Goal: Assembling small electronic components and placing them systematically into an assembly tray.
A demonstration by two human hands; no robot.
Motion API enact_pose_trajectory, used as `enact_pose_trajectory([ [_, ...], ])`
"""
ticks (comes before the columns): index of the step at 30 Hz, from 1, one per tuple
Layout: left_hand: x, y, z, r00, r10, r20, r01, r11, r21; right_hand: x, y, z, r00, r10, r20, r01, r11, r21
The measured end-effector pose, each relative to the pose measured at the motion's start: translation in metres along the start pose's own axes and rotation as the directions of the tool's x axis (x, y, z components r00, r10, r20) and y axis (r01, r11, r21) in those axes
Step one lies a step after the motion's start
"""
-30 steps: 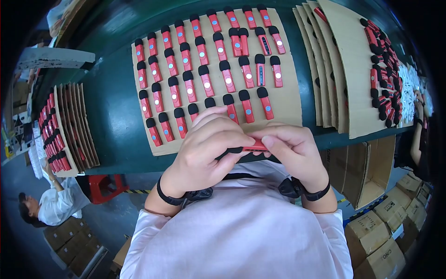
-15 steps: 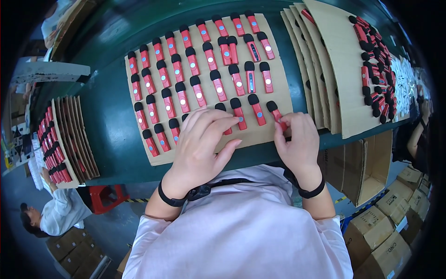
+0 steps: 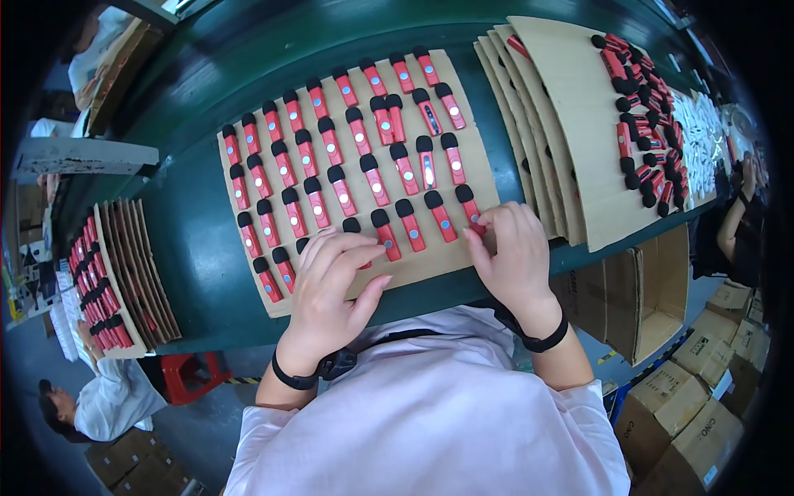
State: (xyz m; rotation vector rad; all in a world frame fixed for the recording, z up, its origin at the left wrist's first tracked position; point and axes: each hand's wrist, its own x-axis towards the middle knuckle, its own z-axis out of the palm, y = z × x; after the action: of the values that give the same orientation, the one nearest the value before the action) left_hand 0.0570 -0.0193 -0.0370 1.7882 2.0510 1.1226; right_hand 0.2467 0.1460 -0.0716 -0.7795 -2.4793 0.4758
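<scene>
Rows of small red microphones (image 3: 370, 179) with black foam tops lie on a brown cardboard sheet (image 3: 430, 263). Most show a round pale dot; a couple show a dark or shiny strip instead. Over the near row hovers my left hand (image 3: 327, 285), its thumb and fingers apart and nothing in them; it hides some microphones beneath. At the near right corner of the sheet, my right hand (image 3: 517, 256) pinches the lower end of the last microphone (image 3: 466, 202) of the near row between thumb and fingertips.
Cardboard layers (image 3: 554, 140) stand to the right, with a pile of loose red microphones (image 3: 653, 124) and white pieces (image 3: 703, 136) beyond. Another layered stack (image 3: 136, 273) is at the left of the green table (image 3: 194, 248). An open carton (image 3: 653, 285) sits below. A person (image 3: 103, 397) works at left.
The view has shifted a little, so the sheet appears lower. The right-end microphone now lies straighter, in line with its row. My left hand stays over the near row.
</scene>
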Motion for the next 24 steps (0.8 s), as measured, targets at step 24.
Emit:
enact_pose_trajectory([
  [24,-0.032,-0.020,-0.074,0.900,-0.149,-0.410,0.139,0.989,-0.054,0.266,-0.096,-0.222,0.604,-0.745,-0.283,0.590,0.656,-0.469],
])
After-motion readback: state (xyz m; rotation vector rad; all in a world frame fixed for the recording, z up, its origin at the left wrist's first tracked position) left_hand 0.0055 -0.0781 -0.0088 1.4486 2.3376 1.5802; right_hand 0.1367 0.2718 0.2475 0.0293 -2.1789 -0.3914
